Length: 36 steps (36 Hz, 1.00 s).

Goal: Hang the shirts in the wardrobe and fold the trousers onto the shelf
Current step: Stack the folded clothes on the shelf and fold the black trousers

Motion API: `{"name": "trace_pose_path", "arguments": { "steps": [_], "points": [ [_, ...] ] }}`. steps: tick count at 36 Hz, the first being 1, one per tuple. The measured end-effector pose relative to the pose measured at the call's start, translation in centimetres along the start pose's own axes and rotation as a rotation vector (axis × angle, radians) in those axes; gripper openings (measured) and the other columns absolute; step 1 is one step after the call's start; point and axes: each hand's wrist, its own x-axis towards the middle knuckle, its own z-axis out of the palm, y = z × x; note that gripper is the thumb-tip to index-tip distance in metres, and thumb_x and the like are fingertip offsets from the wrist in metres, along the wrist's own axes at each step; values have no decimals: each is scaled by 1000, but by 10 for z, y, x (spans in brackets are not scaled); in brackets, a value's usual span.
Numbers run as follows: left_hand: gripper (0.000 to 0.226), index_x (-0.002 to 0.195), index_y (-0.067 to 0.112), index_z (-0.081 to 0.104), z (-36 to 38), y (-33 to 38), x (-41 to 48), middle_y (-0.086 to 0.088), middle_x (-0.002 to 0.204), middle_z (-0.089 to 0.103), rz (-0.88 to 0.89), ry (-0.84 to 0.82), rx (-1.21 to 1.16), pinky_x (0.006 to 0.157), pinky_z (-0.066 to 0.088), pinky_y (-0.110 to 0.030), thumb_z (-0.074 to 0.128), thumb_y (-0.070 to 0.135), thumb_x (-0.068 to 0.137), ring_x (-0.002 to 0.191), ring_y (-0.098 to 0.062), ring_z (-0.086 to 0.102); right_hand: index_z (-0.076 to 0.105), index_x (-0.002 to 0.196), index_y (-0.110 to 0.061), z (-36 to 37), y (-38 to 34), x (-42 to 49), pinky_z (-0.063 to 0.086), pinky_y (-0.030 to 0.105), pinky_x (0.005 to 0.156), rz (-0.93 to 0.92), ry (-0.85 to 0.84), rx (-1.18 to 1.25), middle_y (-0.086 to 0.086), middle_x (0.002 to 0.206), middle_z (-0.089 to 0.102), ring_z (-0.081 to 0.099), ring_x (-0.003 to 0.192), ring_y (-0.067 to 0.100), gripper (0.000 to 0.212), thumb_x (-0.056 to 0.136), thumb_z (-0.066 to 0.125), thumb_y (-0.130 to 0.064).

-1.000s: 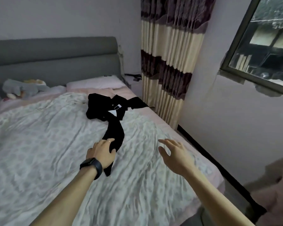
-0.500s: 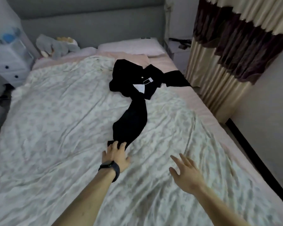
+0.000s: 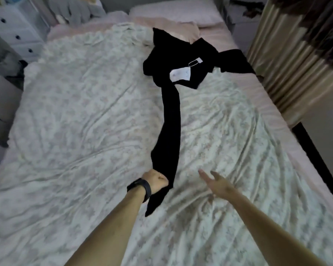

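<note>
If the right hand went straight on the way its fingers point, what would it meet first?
Most likely the black garment, at the stretched strip just above where the left hand grips it. The right hand points up-left over the quilt toward it; its height is unclear, so it might pass over.

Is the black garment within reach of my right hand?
Probably yes: the open right hand holds nothing, and only quilt lies between it and the black garment the left hand grips.
</note>
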Motion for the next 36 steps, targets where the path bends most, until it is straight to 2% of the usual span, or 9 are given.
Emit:
{"name": "trace_pose_path", "arguments": {
  "steps": [2, 5, 10, 17, 20, 21, 24, 33, 36],
  "points": [
    [40, 47, 16, 58, 11, -9, -34, 8, 48, 46, -54, -144, 0, 54, 35, -27, 66, 23, 86, 51, -15, 44, 15, 161, -25, -9, -37, -18, 27, 49, 119, -49, 35, 301, 8, 163, 29, 30, 148, 33, 117, 70, 50, -90],
    [38, 44, 25, 48, 32, -31, -86, 5, 48, 41, -44, -315, 107, 58, 33, -35, 67, 29, 76, 52, -19, 42, -1, 161, -35, -3, -82, -49, 40, 56, 111, -120, -38, 389, 6, 162, 31, 41, 142, 34, 129, 63, 63, -91],
    [33, 54, 16, 52, 48, -67, -165, 13, 41, 45, -69, -406, 207, 53, 35, -32, 69, 13, 83, 49, -12, 44, 0, 161, -21, 43, -96, -82, 53, 43, 99, -181, -7, -164, 13, 150, 48, 57, 126, 34, 115, 81, 74, -59],
    [31, 75, 3, 32, 39, -95, -208, -2, 60, 29, -111, -214, 216, 57, 27, -36, 57, 12, 92, 52, -20, 28, 31, 157, -25, 104, -37, -128, 41, 43, 112, -176, -149, -578, 12, 157, 32, 39, 140, 35, 80, 91, 61, -59],
    [23, 78, 12, 46, 30, -100, -200, -5, 72, 43, -143, -176, 185, 57, 32, -31, 49, 15, 101, 59, -21, 39, 43, 151, -25, 118, -12, -127, 39, 39, 113, -211, -221, -617, 7, 154, 40, 40, 140, 31, 64, 96, 55, -56],
    [10, 96, 17, 57, 25, -99, -196, -8, 91, 55, -149, -191, 147, 64, 41, -31, 49, 16, 102, 71, -22, 49, 45, 150, -25, 119, -6, -128, 41, 37, 112, -214, -235, -567, 6, 153, 43, 42, 139, 29, 61, 97, 55, -54],
    [45, 146, 21, 43, 6, -96, -171, -6, 143, 45, -141, -166, 1, 95, 48, -36, 50, 16, 102, 106, -24, 55, 50, 146, -23, 109, -1, -120, 49, 30, 101, -269, -188, -388, 2, 146, 52, 54, 127, 22, 54, 99, 57, -49],
    [50, 149, 23, 39, -52, -29, -37, -6, 152, 36, -21, 131, -40, 97, 42, -30, 54, 31, 101, 129, -27, 49, 55, 139, -24, 20, -24, -37, 44, 32, 92, -380, 222, -151, 3, 144, 51, 48, 130, 26, 45, 100, 55, -46],
    [54, 148, 23, 39, -73, 7, 8, -7, 151, 38, 23, 216, -48, 102, 40, -31, 57, 35, 99, 131, -27, 48, 44, 148, -29, -13, -33, 9, 38, 39, 106, -349, 264, -257, 1, 158, 38, 33, 143, 31, 53, 99, 52, -50]
  ]
}}
